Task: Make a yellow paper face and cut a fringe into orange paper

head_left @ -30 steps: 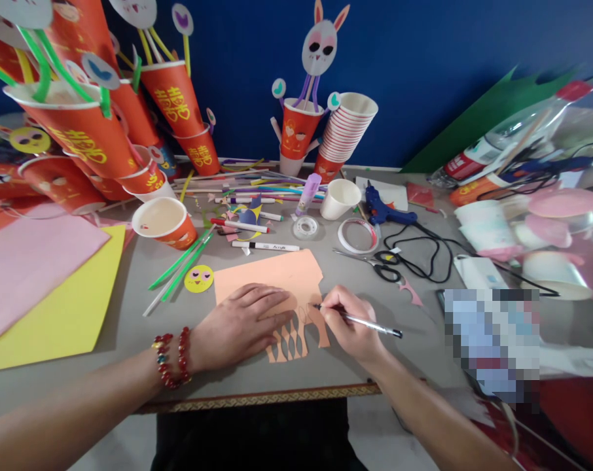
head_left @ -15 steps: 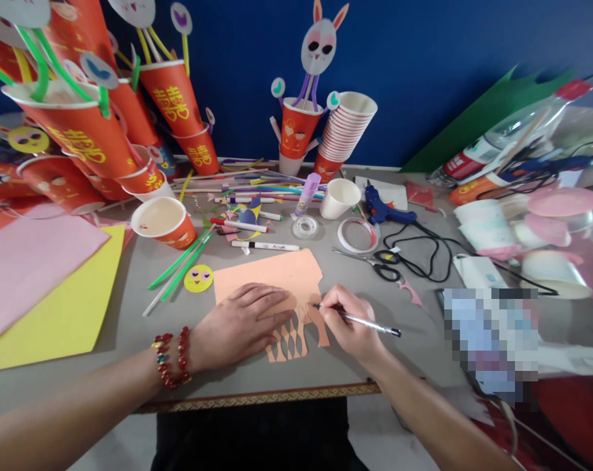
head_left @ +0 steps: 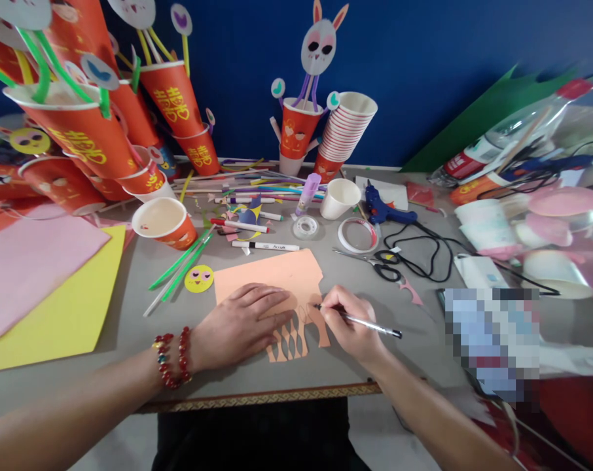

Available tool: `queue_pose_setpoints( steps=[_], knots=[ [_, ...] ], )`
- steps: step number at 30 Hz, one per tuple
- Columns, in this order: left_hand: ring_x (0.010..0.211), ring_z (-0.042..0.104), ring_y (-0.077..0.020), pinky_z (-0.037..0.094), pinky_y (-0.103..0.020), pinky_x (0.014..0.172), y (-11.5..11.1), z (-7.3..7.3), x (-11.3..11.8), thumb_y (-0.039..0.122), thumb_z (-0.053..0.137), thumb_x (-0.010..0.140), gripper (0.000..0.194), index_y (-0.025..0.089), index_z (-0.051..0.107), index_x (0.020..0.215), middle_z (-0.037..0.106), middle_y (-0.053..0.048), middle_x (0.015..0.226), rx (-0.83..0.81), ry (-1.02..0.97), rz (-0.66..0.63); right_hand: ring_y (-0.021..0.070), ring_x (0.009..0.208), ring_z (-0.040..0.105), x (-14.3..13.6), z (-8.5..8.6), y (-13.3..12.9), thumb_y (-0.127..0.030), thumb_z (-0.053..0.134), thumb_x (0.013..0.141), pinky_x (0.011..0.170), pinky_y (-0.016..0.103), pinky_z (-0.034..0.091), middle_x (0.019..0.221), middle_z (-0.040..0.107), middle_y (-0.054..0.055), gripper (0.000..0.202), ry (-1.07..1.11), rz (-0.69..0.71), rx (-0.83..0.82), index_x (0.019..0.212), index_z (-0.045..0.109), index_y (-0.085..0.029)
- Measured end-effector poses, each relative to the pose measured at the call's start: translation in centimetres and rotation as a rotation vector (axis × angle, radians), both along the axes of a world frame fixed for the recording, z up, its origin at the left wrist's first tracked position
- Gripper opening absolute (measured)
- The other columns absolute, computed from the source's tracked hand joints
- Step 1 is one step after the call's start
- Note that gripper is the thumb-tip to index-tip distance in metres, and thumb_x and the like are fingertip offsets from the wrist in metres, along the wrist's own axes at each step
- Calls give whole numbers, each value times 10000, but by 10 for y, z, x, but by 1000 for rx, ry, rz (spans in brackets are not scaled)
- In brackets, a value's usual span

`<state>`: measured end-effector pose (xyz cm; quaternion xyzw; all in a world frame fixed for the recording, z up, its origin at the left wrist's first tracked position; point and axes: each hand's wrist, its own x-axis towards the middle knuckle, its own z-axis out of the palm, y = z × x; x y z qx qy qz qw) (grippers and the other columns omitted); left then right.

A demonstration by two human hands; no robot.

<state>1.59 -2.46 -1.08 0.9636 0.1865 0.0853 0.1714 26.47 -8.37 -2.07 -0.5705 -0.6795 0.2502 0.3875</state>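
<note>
My left hand (head_left: 242, 324) lies flat on a sheet of orange paper (head_left: 271, 271), fingers stretched out and pointing right. Along its lower edge the paper has leaf-shaped cut-outs with narrow strips between them, and faint outlines are drawn on it near the pen. In my right hand (head_left: 350, 317) a pen (head_left: 375, 325) with a clear barrel and dark end is gripped, its tip at the paper's right part. A round yellow face cut-out (head_left: 199, 279) lies just left of the sheet. Scissors (head_left: 379, 263) rest to the upper right of my right hand.
Green straws (head_left: 179, 265), an acrylic marker (head_left: 266, 246), a tape roll (head_left: 358, 235) and a blue glue gun (head_left: 387, 208) lie behind the paper. Red paper cups (head_left: 171, 98) crowd the left back. Yellow paper (head_left: 105, 288) lies left; a pixelated patch covers something at right.
Almost nothing differs. Both hands stay in place, and the pen tip remains at the same part of the orange paper.
</note>
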Motion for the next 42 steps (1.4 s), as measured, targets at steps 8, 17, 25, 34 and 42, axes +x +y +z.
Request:
queue_pose_setpoints(
  steps=[8, 17, 25, 34, 42],
  knots=[
    [1336, 407, -256, 323, -452, 1121, 0, 1, -1, 293, 526, 942, 452, 268, 468, 1390, 463, -68, 1457, -8, 23, 0, 106, 485, 408, 1, -1, -1, -101, 482, 829, 490, 239, 311, 569, 478, -49, 203, 16, 0, -16, 671, 440, -222],
    [1333, 411, -259, 329, -456, 1118, 0, 0, 0, 296, 521, 947, 442, 265, 473, 1385, 478, -77, 1441, -3, 16, 4, 105, 497, 394, 2, -2, -3, -83, 480, 817, 496, 240, 303, 572, 457, -49, 210, 33, 15, -8, 667, 428, -220],
    [1325, 418, -264, 339, -463, 1113, -1, -1, 0, 289, 523, 943, 447, 256, 473, 1386, 481, -81, 1437, 9, 3, -2, 100, 495, 361, 2, -2, -2, -69, 481, 807, 493, 238, 285, 564, 416, -57, 218, 53, 21, 2, 661, 413, -217],
    [1327, 411, -261, 332, -466, 1113, 0, -2, -1, 306, 500, 956, 437, 263, 468, 1390, 470, -74, 1447, 17, 27, -4, 95, 483, 348, 4, -4, -4, -64, 485, 796, 481, 235, 270, 553, 398, -62, 226, 83, 36, -7, 648, 405, -215],
    [1318, 421, -259, 343, -462, 1108, -1, 0, 0, 305, 504, 957, 433, 251, 473, 1386, 489, -81, 1428, 28, 16, -4, 95, 484, 353, 5, -3, -4, -65, 486, 796, 485, 237, 266, 554, 393, -61, 226, 102, 53, -17, 643, 406, -212]
  ],
)
